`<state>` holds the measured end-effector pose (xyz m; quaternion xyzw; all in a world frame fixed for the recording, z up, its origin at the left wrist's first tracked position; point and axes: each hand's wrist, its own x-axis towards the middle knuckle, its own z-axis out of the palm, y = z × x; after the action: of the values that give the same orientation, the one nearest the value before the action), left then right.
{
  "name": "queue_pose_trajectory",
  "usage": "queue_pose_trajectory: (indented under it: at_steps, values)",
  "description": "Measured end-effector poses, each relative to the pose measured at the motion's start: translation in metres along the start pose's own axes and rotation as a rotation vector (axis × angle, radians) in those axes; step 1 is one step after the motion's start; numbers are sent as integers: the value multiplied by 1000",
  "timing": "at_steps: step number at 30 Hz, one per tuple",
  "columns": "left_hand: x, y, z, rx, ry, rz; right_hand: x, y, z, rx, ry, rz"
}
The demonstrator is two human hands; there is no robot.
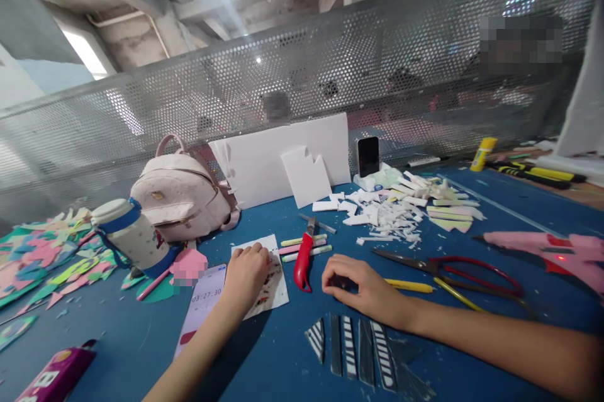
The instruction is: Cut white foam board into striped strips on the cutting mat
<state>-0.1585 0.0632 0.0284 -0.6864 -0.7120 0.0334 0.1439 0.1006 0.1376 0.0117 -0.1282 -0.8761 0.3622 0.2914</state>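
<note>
My left hand (248, 271) rests with curled fingers on a white sheet of paper (279, 292) that has small dark and red marks; its fingertips are hidden. My right hand (352, 282) lies on the table, its fingers bent inward around a dark spot that I cannot make out. Between the hands is a red-handled cutter (304, 263), blade pointing away. Several highlighter pens (306, 252) lie behind it. Nearer me, below the right hand, is a row of black and white striped strips (349, 346). A lit phone (201, 307) lies partly under my left forearm.
Scissors (476, 273), a yellow pen (409, 286) and a pink glue gun (542, 251) lie right. White scraps (387, 213), a standing phone (368, 156) and white boards (283, 163) are behind. Left are a backpack (182, 194), a bottle (134, 235) and coloured foam scraps (42, 257).
</note>
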Motion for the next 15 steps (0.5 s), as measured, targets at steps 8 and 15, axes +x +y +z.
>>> queue_pose_trajectory:
  at_steps: [8, 15]
  values:
    - [0, -3, -12, -96, 10, -49, 0, 1, 0, 11, 7, 12]
    - [-3, -1, -9, -200, 51, -30, 0, 3, 1, 6, 20, -6]
